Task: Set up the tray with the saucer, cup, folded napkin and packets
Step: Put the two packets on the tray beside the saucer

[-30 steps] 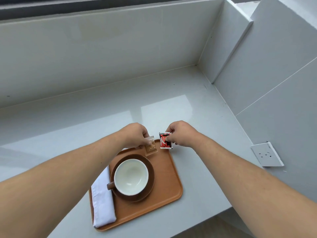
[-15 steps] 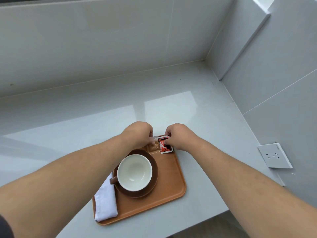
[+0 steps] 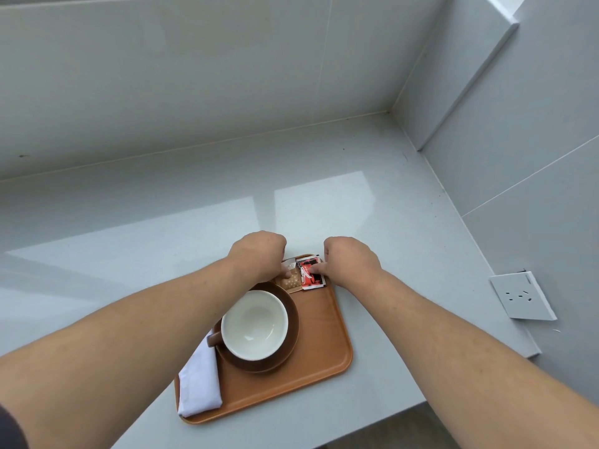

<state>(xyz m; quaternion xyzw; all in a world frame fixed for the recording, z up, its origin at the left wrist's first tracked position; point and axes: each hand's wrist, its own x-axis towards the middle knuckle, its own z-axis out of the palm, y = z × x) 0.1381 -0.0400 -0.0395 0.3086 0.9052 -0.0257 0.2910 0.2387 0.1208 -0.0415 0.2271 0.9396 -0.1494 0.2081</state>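
Observation:
An orange-brown tray [image 3: 321,345] lies on the grey counter. On it stands a brown saucer [image 3: 290,343] with a white-lined brown cup [image 3: 254,324], handle to the left. A folded white napkin [image 3: 199,384] lies along the tray's left side. At the tray's far corner two packets lie flat side by side: a brown one [image 3: 291,281] and a red-and-black one [image 3: 310,275]. My left hand [image 3: 259,254] has fingertips on the brown packet. My right hand [image 3: 351,260] pinches the red packet's right edge.
The grey counter [image 3: 372,202] meets tiled walls at the back and on the right. A white wall socket [image 3: 522,299] sits low on the right wall. The counter's front edge runs just below the tray.
Both hands have lowered the packets from above the tray's far edge onto the tray, where they now lie flat next to each other. The camera has tilted slightly.

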